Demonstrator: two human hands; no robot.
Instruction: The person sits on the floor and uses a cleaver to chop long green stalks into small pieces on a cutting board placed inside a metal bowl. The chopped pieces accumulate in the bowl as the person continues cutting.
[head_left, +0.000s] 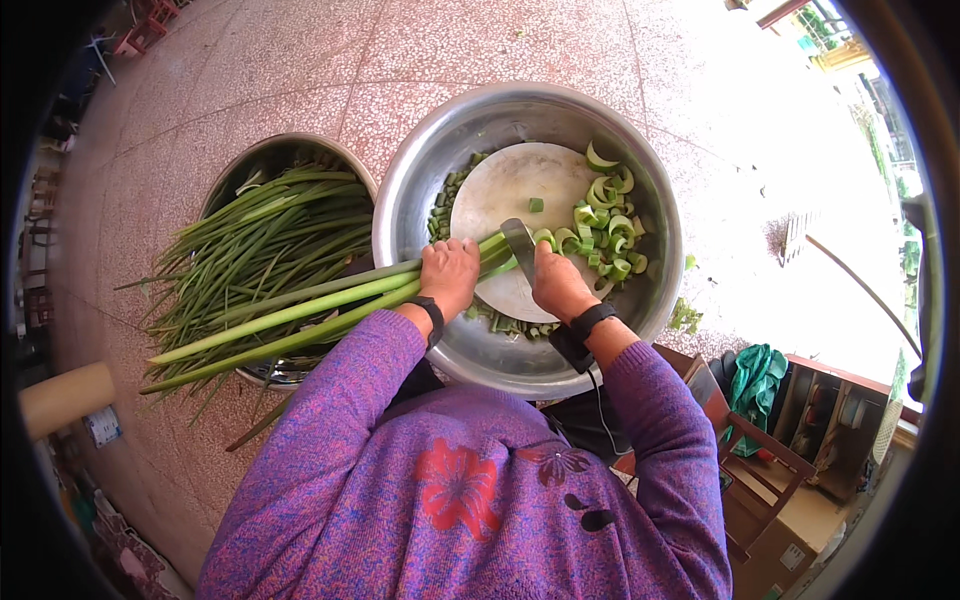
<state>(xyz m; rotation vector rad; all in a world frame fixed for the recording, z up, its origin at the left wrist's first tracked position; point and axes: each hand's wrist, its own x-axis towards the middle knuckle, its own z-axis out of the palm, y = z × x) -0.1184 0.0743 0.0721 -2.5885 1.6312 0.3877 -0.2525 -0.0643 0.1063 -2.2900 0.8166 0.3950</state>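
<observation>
My left hand (450, 277) is closed around a bundle of long green vegetable stalks (341, 304), pressing them onto a round pale cutting board (510, 176). A knife (519, 244) is in my right hand (561, 286), its broad blade against the stalks just right of my left hand. The board sits inside a wide metal basin (401, 195). Curved and tubular cut pieces (600, 214) are heaped at the board's right side. One small green piece (535, 205) lies alone above the blade. More short cut pieces (444, 199) show around the board's left edge. My fingers hide the knife's handle.
A second metal basin (341, 150) on the left holds many long, thin greens (262, 247) that spill over its rim. Speckled floor tiles (480, 45) surround both basins. At right are a wooden chair (772, 469), green cloth (757, 386) and a long-handled tool (862, 281).
</observation>
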